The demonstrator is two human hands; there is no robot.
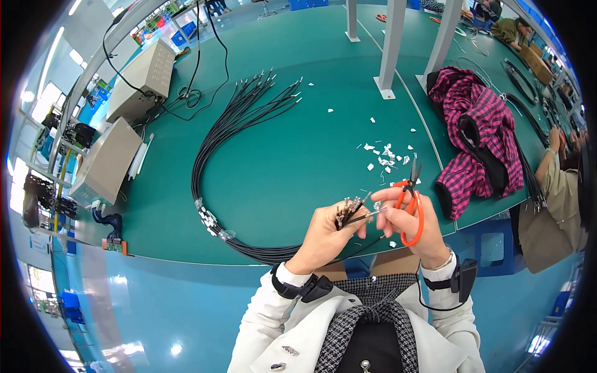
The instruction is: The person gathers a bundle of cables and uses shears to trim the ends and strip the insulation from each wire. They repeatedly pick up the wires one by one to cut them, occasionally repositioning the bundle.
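My left hand (324, 235) grips the near ends of a bundle of black cables (214, 133), whose metal terminals fan out above my fingers. The bundle loops left across the green table (298, 143) and its far ends spread out at the back. My right hand (407, 217) holds orange-handled scissors (412, 208), blades pointing up, while its fingertips pinch one cable end beside my left hand. Both hands hover over the table's front edge.
Small white scraps (385, 155) lie scattered ahead of my hands. A pink and black checked garment (476, 133) lies at right. Grey metal boxes (109, 158) stand at left, white posts (390, 50) at the back. Another person (556, 199) sits to the right.
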